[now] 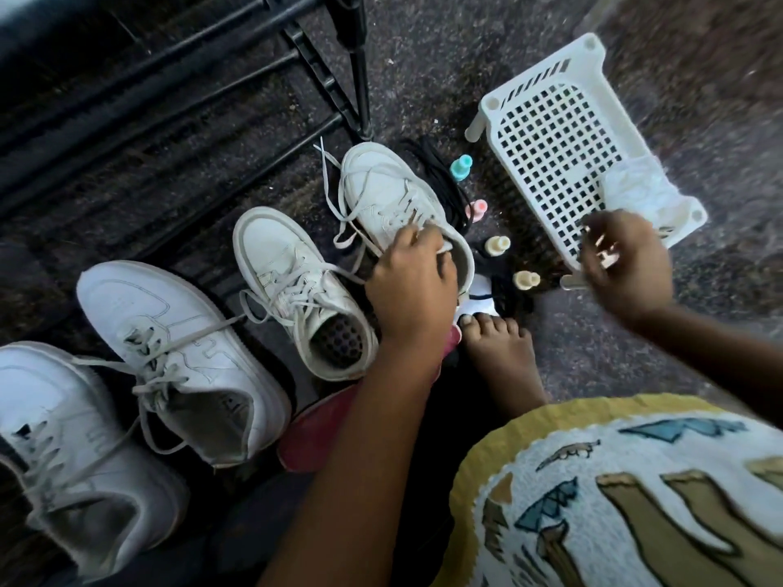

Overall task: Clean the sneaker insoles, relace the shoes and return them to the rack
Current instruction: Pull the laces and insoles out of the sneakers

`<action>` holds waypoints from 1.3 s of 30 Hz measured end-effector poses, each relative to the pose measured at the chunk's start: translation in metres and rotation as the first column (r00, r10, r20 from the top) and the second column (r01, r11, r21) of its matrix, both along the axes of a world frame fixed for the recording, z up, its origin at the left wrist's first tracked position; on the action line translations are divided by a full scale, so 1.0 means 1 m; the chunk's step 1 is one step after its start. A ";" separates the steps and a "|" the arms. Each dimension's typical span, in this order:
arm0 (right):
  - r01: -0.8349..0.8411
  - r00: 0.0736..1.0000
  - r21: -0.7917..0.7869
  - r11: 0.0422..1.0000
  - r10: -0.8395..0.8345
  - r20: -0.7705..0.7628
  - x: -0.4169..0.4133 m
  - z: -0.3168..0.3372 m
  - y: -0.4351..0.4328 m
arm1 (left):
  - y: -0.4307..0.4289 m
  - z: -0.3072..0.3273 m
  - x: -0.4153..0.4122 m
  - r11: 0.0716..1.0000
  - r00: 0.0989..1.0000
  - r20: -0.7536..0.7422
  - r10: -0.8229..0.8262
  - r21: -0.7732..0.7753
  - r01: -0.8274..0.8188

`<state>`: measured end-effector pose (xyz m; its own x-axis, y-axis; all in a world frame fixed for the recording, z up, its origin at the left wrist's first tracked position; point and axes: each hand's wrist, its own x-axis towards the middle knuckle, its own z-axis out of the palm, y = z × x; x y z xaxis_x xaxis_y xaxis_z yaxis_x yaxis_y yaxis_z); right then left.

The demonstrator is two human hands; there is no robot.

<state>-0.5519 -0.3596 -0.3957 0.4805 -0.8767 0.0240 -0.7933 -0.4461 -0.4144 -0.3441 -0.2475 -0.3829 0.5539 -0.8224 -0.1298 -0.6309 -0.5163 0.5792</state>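
Four white sneakers stand on the dark floor in a row. My left hand [411, 281] grips the far-right sneaker [381, 184] at its collar and tongue; its pale laces hang loose over the toe. Beside it stands a second sneaker [288, 281] with a perforated inner sole showing in its opening. Two larger laced sneakers [169, 332] [63, 438] stand at the left. My right hand [623, 264] is blurred, its fingers curled over the near edge of a white plastic basket [551, 133]; whether it holds anything is unclear.
A black shoe rack [169, 99] runs across the upper left. A white cloth [640, 192] lies on the basket. Black laces [436, 171] and several small coloured bottles [498, 244] sit between sneaker and basket. A red flat piece [322, 430] and my bare foot [500, 353] are close by.
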 end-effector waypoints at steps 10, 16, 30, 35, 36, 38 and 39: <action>0.139 0.871 -0.064 0.988 -0.153 -0.466 -0.015 -0.008 -0.096 | 0.034 0.006 -0.020 0.923 0.963 -0.203 0.176 -0.306 -0.233; 0.202 0.787 -0.119 0.972 -0.233 -0.571 -0.020 -0.008 -0.096 | 0.048 0.009 -0.009 0.903 0.954 -0.231 0.193 -0.338 -0.264; 0.156 0.904 -0.191 0.969 -0.218 -0.368 -0.017 0.026 -0.091 | 0.063 0.010 -0.002 0.903 0.945 -0.254 0.207 -0.322 -0.285; 0.131 0.908 0.117 0.984 -0.072 -0.413 0.010 -0.010 0.013 | 0.069 0.009 0.004 0.906 0.948 -0.234 0.216 -0.313 -0.284; 0.079 0.883 0.146 0.986 -0.001 -0.469 0.015 -0.053 0.060 | 0.070 0.008 0.005 0.908 0.948 -0.231 0.220 -0.308 -0.285; 0.002 0.871 0.210 0.978 0.102 -0.481 0.031 -0.078 0.121 | 0.071 0.006 0.006 0.908 0.948 -0.232 0.218 -0.308 -0.284; -0.007 0.860 0.222 0.975 0.119 -0.496 0.036 -0.079 0.121 | 0.071 0.007 0.007 0.905 0.946 -0.240 0.217 -0.313 -0.287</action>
